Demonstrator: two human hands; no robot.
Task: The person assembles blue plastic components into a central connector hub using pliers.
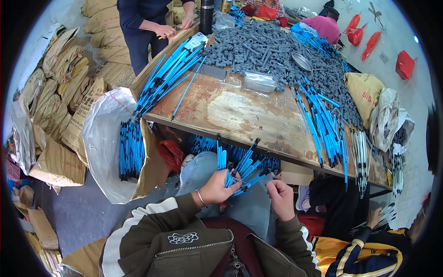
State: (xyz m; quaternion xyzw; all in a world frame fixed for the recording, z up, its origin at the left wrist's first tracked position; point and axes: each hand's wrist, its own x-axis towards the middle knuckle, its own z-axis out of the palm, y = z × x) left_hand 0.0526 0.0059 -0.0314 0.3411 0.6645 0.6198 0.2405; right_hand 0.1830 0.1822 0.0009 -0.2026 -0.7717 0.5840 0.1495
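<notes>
Left hand grips a fan of blue rods; right hand fingers pinch one rod's tip. Sack at 9 o'clock part-filled; many remain on bench.

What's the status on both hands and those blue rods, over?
Left hand shut on bundle of blue rods, fanned upward. Right hand pinched shut beside it, contents too small to tell. Wooden table edge just ahead, nothing between.

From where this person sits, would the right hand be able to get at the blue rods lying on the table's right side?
Probably yes. The right hand holds nothing bulky, and the blue rods lie near the table edge just above it, with nothing between them.
</notes>
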